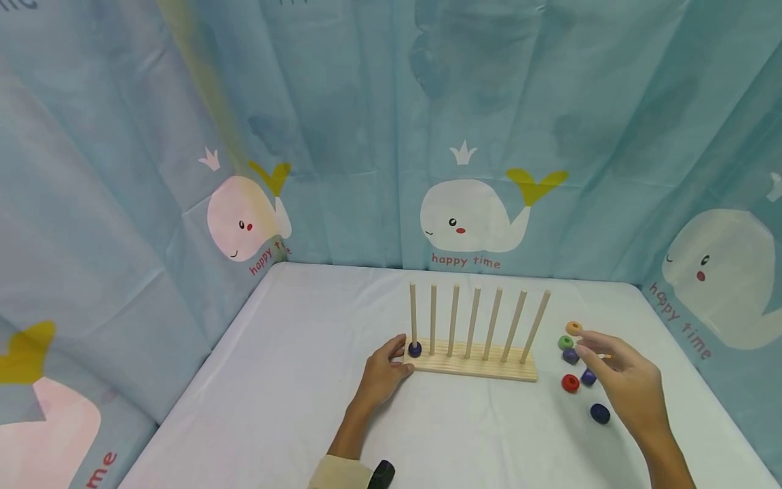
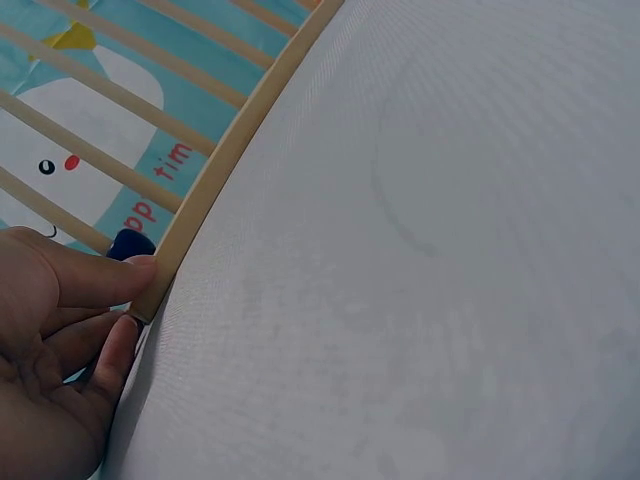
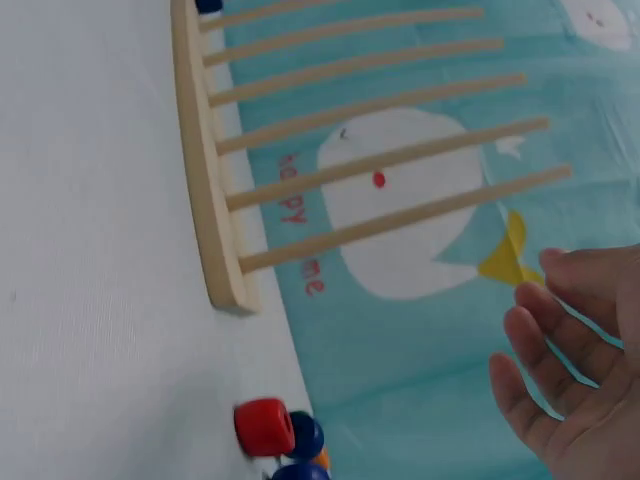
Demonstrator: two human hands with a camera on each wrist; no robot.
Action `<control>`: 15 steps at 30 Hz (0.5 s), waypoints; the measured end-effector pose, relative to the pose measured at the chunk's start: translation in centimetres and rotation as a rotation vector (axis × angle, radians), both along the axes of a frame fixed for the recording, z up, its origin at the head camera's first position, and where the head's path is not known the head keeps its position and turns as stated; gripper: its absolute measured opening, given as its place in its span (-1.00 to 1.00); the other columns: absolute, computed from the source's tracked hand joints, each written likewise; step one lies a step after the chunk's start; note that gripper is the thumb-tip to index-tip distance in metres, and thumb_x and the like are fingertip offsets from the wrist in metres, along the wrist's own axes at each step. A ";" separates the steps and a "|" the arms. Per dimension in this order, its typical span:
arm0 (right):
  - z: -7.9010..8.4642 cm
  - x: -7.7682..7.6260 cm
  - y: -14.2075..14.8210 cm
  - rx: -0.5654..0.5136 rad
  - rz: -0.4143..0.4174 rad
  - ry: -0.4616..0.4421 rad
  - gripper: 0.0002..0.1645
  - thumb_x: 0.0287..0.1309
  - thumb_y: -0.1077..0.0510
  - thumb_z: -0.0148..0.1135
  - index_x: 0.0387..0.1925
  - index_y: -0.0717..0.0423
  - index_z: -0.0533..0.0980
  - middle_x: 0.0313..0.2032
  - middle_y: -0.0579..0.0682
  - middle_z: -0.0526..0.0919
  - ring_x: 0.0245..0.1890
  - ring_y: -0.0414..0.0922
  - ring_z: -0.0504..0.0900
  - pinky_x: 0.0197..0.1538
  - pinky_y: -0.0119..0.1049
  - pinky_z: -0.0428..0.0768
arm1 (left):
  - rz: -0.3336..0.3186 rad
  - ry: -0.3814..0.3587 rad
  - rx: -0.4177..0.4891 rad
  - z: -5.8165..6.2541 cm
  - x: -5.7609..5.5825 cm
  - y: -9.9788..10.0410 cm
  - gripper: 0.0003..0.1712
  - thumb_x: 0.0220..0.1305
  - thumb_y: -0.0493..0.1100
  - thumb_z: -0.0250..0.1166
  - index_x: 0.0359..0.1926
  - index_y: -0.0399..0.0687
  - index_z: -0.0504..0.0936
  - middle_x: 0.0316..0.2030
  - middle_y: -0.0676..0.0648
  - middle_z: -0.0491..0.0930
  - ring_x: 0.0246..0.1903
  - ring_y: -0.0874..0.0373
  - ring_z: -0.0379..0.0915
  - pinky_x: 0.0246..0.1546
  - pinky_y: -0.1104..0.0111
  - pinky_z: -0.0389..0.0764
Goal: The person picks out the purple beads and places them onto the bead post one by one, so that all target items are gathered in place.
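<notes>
A wooden peg rack (image 1: 470, 367) with a row of several upright pegs stands on the white table. My left hand (image 1: 381, 375) holds the left end of its base, the thumb at the near side and fingers at the far side. Low on the leftmost peg sits a dark blue bead (image 1: 415, 350), also visible as a blue bead (image 2: 131, 244) by the thumb in the left wrist view. Over the loose beads at the right hovers my right hand (image 1: 632, 384), its fingers loosely bent. In the right wrist view nothing lies between those fingers (image 3: 545, 345).
Loose beads lie right of the rack: yellow-orange (image 1: 573, 328), green (image 1: 565, 343), red (image 1: 571, 384), dark blue (image 1: 600, 413) and two purple-blue ones (image 1: 571, 356). Another orange piece is partly hidden behind the right hand. A whale-print curtain (image 1: 342, 136) surrounds the table.
</notes>
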State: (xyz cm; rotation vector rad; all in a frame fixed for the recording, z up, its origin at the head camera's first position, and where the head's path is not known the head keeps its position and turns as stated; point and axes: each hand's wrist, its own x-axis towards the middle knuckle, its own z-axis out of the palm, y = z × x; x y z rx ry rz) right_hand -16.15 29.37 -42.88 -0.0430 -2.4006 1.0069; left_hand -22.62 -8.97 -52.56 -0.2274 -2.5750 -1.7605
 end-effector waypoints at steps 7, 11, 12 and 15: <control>-0.8 0.1 1.9 -0.045 -0.075 -0.071 -0.55 0.26 -0.06 0.26 0.09 0.08 0.60 0.02 0.08 0.66 -0.20 -0.66 0.40 -0.26 -0.80 0.40 | -0.005 0.015 -0.005 0.1 -0.2 0.0 -0.26 0.18 -0.28 0.36 0.38 -0.12 0.34 0.27 -0.11 0.44 0.15 -0.02 0.44 0.05 0.20 0.56; -1.2 0.1 2.6 -0.064 -0.134 -0.127 -0.50 0.26 -0.12 0.24 0.11 0.07 0.58 0.06 0.10 0.64 -0.22 -0.65 0.38 -0.30 -0.77 0.40 | -0.004 0.006 -0.006 0.2 0.0 0.0 -0.26 0.19 -0.27 0.35 0.39 -0.12 0.34 0.28 -0.08 0.43 0.16 -0.02 0.44 0.06 0.20 0.55; -1.3 0.1 2.8 -0.072 -0.147 -0.141 -0.48 0.26 -0.14 0.24 0.12 0.07 0.58 0.07 0.10 0.63 -0.23 -0.64 0.39 -0.33 -0.74 0.42 | -0.004 0.002 -0.004 0.2 0.0 0.0 -0.26 0.19 -0.27 0.35 0.39 -0.12 0.33 0.28 -0.08 0.43 0.16 -0.01 0.44 0.06 0.20 0.55; -1.6 0.2 3.2 -0.087 -0.176 -0.177 -0.44 0.25 -0.18 0.23 0.14 0.06 0.56 0.11 0.12 0.60 -0.27 -0.59 0.40 -0.40 -0.68 0.47 | -0.006 0.004 0.002 0.2 0.1 -0.1 -0.26 0.20 -0.27 0.35 0.39 -0.14 0.32 0.28 -0.11 0.43 0.15 -0.03 0.44 0.06 0.20 0.55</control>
